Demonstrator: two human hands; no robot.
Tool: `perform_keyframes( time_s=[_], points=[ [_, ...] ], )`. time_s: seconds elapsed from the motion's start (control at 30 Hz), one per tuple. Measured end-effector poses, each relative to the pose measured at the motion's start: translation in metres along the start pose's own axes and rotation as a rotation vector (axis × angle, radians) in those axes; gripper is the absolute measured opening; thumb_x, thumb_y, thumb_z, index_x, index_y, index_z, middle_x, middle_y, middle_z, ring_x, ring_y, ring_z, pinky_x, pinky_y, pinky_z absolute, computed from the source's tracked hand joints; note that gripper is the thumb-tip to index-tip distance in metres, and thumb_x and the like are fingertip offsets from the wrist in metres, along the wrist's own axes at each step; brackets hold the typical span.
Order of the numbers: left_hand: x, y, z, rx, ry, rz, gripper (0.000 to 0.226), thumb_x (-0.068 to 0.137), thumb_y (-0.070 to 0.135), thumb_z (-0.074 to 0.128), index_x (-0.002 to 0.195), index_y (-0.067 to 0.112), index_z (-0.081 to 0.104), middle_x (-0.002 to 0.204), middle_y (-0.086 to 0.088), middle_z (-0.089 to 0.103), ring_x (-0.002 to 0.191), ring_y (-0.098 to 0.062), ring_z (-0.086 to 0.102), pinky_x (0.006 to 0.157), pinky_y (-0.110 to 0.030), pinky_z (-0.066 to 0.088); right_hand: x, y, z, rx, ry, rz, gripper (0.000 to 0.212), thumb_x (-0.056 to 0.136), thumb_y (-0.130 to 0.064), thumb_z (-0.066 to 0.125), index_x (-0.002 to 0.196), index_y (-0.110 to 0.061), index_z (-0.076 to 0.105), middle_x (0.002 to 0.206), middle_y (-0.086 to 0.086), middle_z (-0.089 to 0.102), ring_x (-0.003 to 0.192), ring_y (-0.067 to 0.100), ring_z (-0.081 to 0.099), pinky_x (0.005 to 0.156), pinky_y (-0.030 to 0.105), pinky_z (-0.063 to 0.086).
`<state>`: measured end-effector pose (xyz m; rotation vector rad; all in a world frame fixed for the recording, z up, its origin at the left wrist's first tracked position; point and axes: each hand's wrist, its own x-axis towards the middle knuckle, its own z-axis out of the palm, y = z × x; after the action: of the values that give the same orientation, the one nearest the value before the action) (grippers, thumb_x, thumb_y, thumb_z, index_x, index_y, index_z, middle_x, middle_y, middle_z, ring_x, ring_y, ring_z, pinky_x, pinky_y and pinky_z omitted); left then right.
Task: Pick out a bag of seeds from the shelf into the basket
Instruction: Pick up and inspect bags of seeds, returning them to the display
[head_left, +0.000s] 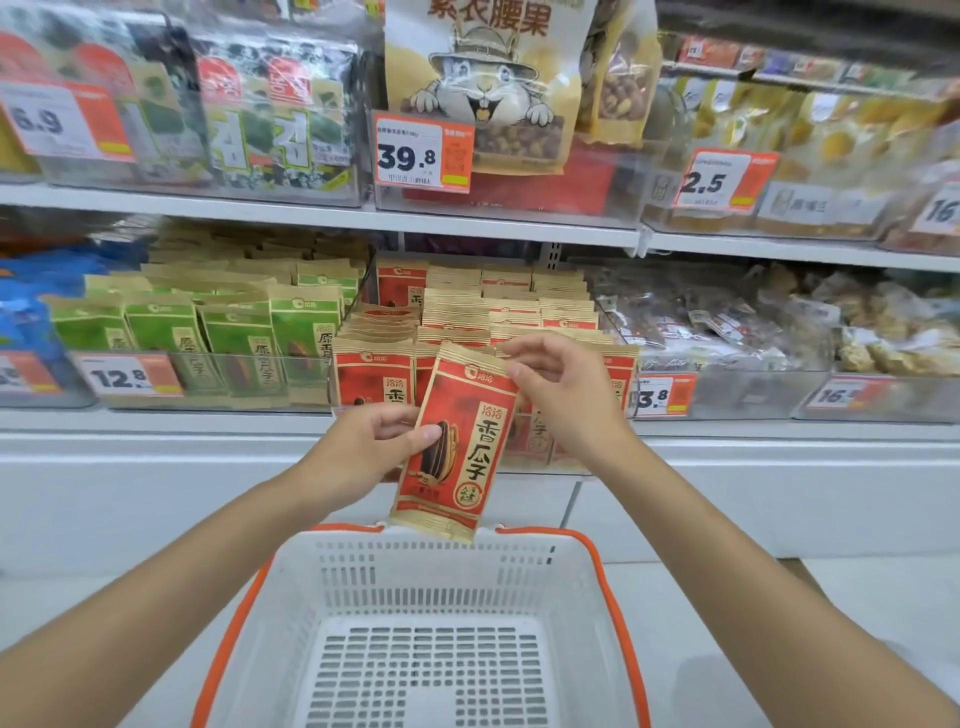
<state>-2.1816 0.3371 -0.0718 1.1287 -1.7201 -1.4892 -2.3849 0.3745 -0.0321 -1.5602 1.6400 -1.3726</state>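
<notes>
A red and tan bag of sunflower seeds (460, 447) hangs tilted in front of the shelf, its bottom edge just above the far rim of the white basket (431, 561). My left hand (371, 449) grips its left side, thumb on the printed seed. My right hand (556, 387) pinches its top right corner. Behind it, rows of the same red bags (467, 317) fill a clear bin on the middle shelf. The basket has orange handles and holds nothing.
Green seed bags (208, 322) stand in the bin to the left, loose wrapped snacks (753, 322) to the right. The upper shelf carries seaweed packs (270, 109), a cashew bag (488, 83) and price tags. A white shelf ledge (156, 426) runs across below the bins.
</notes>
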Motion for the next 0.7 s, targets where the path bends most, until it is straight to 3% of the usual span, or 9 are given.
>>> perform_keyframes(
  time_s=[0.13, 0.27, 0.37, 0.43, 0.5, 0.57, 0.7],
  points=[
    [-0.001, 0.002, 0.0, -0.01, 0.019, 0.005, 0.018, 0.097, 0.02, 0.06, 0.111, 0.018, 0.071, 0.099, 0.003, 0.078, 0.092, -0.014, 0.074, 0.072, -0.025, 0.059, -0.003, -0.004, -0.004, 0.06, -0.008, 0.048, 0.029, 0.099, -0.003, 0.055, 0.119, -0.024, 0.061, 0.108, -0.007, 0.071, 0.079, 0.001, 0.066, 0.064, 0.015, 0.054],
    [-0.001, 0.007, 0.001, -0.108, 0.208, 0.062, 0.016, 0.095, 0.023, 0.063, 0.104, 0.013, 0.072, 0.09, -0.003, 0.078, 0.078, -0.015, 0.075, 0.078, -0.035, 0.061, -0.007, -0.001, 0.0, -0.046, -0.128, 0.039, 0.064, 0.099, -0.015, 0.058, 0.155, -0.026, 0.028, 0.134, -0.011, 0.054, 0.108, 0.003, 0.062, 0.074, 0.018, 0.055],
    [0.0, 0.014, -0.001, -0.257, 0.263, 0.082, 0.019, 0.096, 0.023, 0.062, 0.103, 0.008, 0.07, 0.089, -0.006, 0.078, 0.073, -0.017, 0.075, 0.068, -0.03, 0.062, -0.018, 0.001, 0.006, -0.031, -0.326, 0.077, 0.081, 0.093, -0.028, 0.067, 0.157, -0.03, 0.018, 0.135, -0.009, 0.058, 0.109, 0.005, 0.063, 0.085, 0.029, 0.058],
    [0.0, 0.015, -0.001, -0.3, 0.268, 0.071, 0.021, 0.096, 0.025, 0.061, 0.104, 0.008, 0.07, 0.091, -0.008, 0.078, 0.076, -0.02, 0.075, 0.067, -0.031, 0.062, -0.025, 0.0, 0.014, -0.005, -0.392, 0.072, 0.07, 0.088, -0.03, 0.074, 0.147, -0.034, 0.036, 0.122, -0.011, 0.067, 0.104, 0.004, 0.067, 0.092, 0.034, 0.056],
    [0.0, 0.013, 0.001, -0.328, 0.279, 0.065, 0.021, 0.096, 0.025, 0.062, 0.103, 0.007, 0.07, 0.091, -0.009, 0.078, 0.076, -0.021, 0.074, 0.065, -0.029, 0.061, -0.031, -0.001, 0.021, -0.079, -0.367, 0.039, 0.067, 0.079, -0.036, 0.081, 0.136, -0.035, 0.045, 0.114, -0.014, 0.07, 0.102, 0.002, 0.067, 0.096, 0.035, 0.054],
    [0.0, 0.011, 0.004, -0.329, 0.289, 0.059, 0.021, 0.096, 0.025, 0.062, 0.102, 0.007, 0.07, 0.088, -0.009, 0.077, 0.073, -0.02, 0.073, 0.061, -0.027, 0.059, -0.034, -0.002, 0.027, -0.188, -0.342, 0.037, 0.075, 0.073, -0.041, 0.085, 0.133, -0.036, 0.041, 0.109, -0.019, 0.067, 0.103, 0.002, 0.065, 0.095, 0.031, 0.052],
    [-0.001, 0.01, 0.004, -0.287, 0.286, 0.063, 0.022, 0.096, 0.027, 0.062, 0.105, 0.009, 0.07, 0.088, -0.008, 0.078, 0.072, -0.018, 0.074, 0.06, -0.026, 0.059, -0.031, 0.002, 0.025, -0.192, -0.381, 0.085, 0.083, 0.08, -0.026, 0.082, 0.144, -0.03, 0.029, 0.107, -0.02, 0.062, 0.102, 0.005, 0.063, 0.089, 0.03, 0.053]
  ],
)
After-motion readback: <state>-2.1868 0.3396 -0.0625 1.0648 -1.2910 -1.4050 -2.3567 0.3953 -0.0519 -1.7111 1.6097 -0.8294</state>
